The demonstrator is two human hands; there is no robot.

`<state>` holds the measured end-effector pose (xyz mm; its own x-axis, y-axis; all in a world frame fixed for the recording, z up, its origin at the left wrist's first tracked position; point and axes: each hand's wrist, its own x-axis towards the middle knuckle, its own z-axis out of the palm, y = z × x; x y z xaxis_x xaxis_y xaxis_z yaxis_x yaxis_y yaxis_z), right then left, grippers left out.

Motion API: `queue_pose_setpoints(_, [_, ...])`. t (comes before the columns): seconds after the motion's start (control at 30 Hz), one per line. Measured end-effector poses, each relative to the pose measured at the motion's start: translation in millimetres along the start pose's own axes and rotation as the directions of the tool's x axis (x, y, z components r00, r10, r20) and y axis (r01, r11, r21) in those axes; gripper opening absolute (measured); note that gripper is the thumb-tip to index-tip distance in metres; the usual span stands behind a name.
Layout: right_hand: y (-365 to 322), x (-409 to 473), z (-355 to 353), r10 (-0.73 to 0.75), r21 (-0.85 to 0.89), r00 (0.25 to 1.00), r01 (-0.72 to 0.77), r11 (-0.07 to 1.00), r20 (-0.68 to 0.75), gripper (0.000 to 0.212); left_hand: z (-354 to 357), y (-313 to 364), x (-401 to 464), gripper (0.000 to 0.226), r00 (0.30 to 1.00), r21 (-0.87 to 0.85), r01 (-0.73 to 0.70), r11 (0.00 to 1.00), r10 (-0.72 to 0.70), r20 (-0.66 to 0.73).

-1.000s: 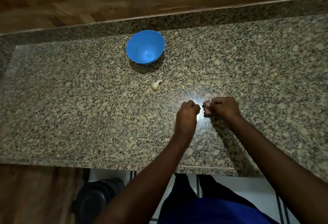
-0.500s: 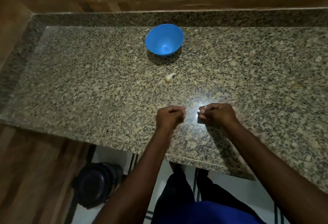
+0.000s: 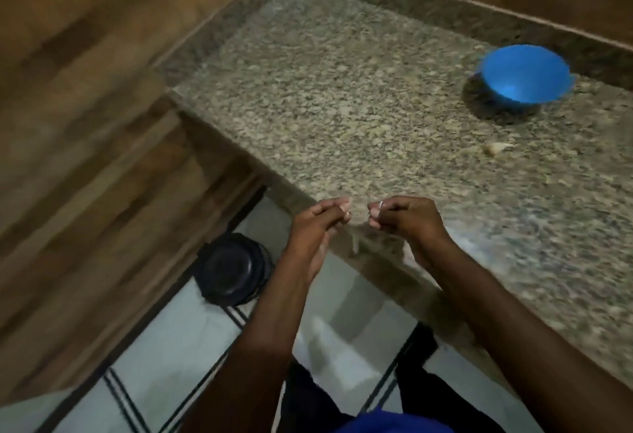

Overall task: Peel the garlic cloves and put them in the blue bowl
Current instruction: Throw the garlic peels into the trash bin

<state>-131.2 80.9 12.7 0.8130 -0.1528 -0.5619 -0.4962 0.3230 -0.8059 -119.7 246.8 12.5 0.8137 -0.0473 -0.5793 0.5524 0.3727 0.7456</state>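
- Speckled granite countertop (image 3: 359, 117), polished, grey and beige, runs across the shot with a raised lip along its far and left edges; wood-grain panels (image 3: 75, 131) flank it on the left.
- White floor tiles with dark lines (image 3: 164, 347) show below the counter edge, and a round black lidded container (image 3: 231, 270) stands on them.
- Round blue plastic bowl (image 3: 524, 72) sits upright far right on the granite, well apart from both hands.
- Left hand (image 3: 317, 227) hovers at the near counter edge, fingers fairly straight and bunched together at the tips; whether anything is pinched there, I can't tell.
- Right hand (image 3: 402, 220) is just beside it, fingers curled tight, pinching something small and pale at the fingertips, too blurred to name.
- Small pale garlic clove (image 3: 495, 148), papery and tapered, lies on the granite between bowl and hands, nearer the bowl.
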Motion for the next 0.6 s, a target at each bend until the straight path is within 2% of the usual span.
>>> queue_pose_setpoints(0.13, [36,-5,114,0.012,-0.070,0.995,-0.005,0.998,0.097,0.006,-117,41,-15,0.013,0.995,-0.113,-0.063,0.992,0.053,-0.089])
queue_pose_setpoints(0.23, [70,-9,203,0.050,-0.148,0.986,-0.026,0.989,0.162,0.014,-207,66,-22,0.015,0.984,-0.179,-0.091,0.980,0.061,-0.165])
queue_pose_setpoints(0.37, [113,-8,309,0.128,-0.205,0.966,-0.082,0.975,0.224,0.011,-318,89,-28,0.014,0.962,-0.263,-0.123,0.957,0.050,-0.267])
queue_pose_setpoints(0.43, [129,-7,345,0.148,-0.241,0.962,-0.092,0.966,0.229,0.019,-361,94,-28,0.014,0.952,-0.301,-0.128,0.945,0.033,-0.303])
queue_pose_setpoints(0.6, [167,-1,397,0.231,-0.386,0.950,-0.137,0.912,0.210,0.014,-430,96,-15,0.014,0.936,-0.365,-0.116,0.924,-0.021,-0.352])
